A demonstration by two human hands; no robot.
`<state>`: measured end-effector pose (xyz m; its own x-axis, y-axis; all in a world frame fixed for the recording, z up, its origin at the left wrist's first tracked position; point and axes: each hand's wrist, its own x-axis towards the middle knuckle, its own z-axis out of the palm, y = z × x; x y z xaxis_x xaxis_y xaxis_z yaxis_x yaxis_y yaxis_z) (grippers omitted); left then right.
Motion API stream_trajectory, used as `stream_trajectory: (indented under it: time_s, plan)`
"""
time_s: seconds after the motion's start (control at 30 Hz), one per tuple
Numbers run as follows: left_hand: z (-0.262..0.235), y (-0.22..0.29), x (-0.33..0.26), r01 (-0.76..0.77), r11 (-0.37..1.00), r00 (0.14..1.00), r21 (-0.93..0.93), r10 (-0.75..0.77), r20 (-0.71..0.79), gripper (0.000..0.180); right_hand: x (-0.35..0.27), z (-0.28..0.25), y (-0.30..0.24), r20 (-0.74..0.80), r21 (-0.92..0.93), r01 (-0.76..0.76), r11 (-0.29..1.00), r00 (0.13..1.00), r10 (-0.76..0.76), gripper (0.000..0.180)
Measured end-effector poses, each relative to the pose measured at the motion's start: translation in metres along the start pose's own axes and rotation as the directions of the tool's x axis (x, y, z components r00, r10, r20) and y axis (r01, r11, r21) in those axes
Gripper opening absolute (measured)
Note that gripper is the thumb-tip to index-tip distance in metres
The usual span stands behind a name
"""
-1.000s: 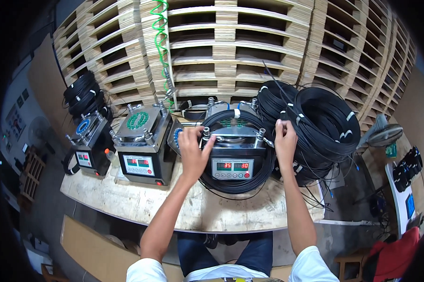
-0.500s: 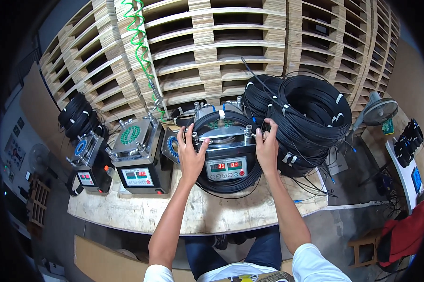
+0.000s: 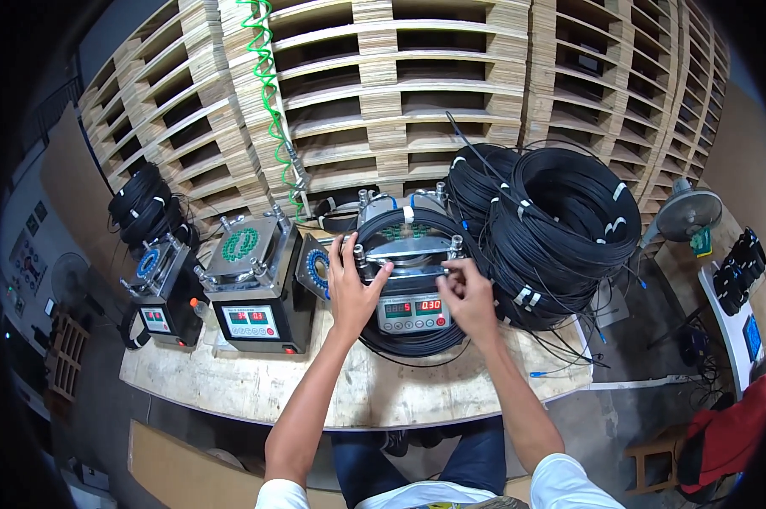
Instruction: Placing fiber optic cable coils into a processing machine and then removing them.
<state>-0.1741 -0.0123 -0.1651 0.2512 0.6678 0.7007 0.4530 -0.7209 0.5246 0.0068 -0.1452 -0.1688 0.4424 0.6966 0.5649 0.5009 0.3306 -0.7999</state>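
A coil of thin black cable (image 3: 417,339) sits wound around the grey winding machine (image 3: 410,293) near the middle of the pale wooden surface (image 3: 230,386), its loops hanging below the machine's front panel, where two small red-digit displays glow. The left hand (image 3: 352,284) lies flat against the machine's left side, fingers spread upward over the coil and the metal posts on top; its grip is loose and splayed, pressing rather than closing on anything. The right hand (image 3: 466,297) is at the machine's right front corner with its fingers curled in toward the cross bar and the cable there; whether that grip actually pinches the cable cannot be told from this view. Just to the right, touching the machine's side, leans a big stack of black cable coils (image 3: 561,229) tied with white bands, loose strands trailing off over the surface's right end. To the left stands a second winding machine (image 3: 251,293) with green pegs on its top plate and a red-digit panel, and further left a third, smaller one (image 3: 158,293) with a blue ring. Behind that one a smaller bundle of black coils (image 3: 145,204) rests against stacked wooden pallets (image 3: 451,76), which fill the background. A green spiral air hose (image 3: 268,93) hangs down in front of the pallets. A grey pedestal fan (image 3: 687,214) stands off to the right.
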Motion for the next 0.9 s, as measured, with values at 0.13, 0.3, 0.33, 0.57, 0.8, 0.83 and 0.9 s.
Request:
stream_trajectory:
  time_s: [0.13,0.3,0.33,0.57,0.8,0.83,0.9]
  plan:
    - [-0.001,0.001,-0.001,-0.034,0.999,0.999,-0.016,0.034,-0.002,0.080,0.014,0.022,-0.004,0.005,0.008,0.047,0.999,0.999,-0.047,0.017]
    - [-0.004,0.001,-0.001,-0.011,1.000,1.000,-0.002,0.011,0.027,0.075,0.042,0.028,-0.017,0.104,-0.508,0.131,0.851,0.990,-0.090,0.016]
    - [-0.003,-0.001,-0.002,-0.010,1.000,1.000,0.001,0.010,0.029,0.075,0.052,0.025,-0.023,0.131,-0.482,0.093,0.871,0.991,-0.033,0.016]
    - [0.000,0.003,0.002,0.005,0.999,0.999,-0.032,-0.004,0.038,0.071,0.208,0.021,-0.019,0.412,-0.492,0.440,0.751,0.878,-0.243,0.017]
    - [-0.003,-0.001,0.003,0.009,1.000,0.999,-0.022,-0.009,0.037,0.066,0.265,0.061,0.026,0.766,-0.636,0.530,0.562,0.523,0.373,0.030]
    - [-0.004,-0.003,0.001,0.008,1.000,0.999,-0.019,-0.007,0.034,0.067,0.263,0.067,0.021,0.772,-0.629,0.535,0.564,0.518,0.369,0.030]
    - [-0.007,-0.006,0.002,0.012,1.000,1.000,-0.012,-0.012,0.024,0.066,0.257,0.077,0.009,0.752,-0.654,0.568,0.499,0.562,0.345,0.027]
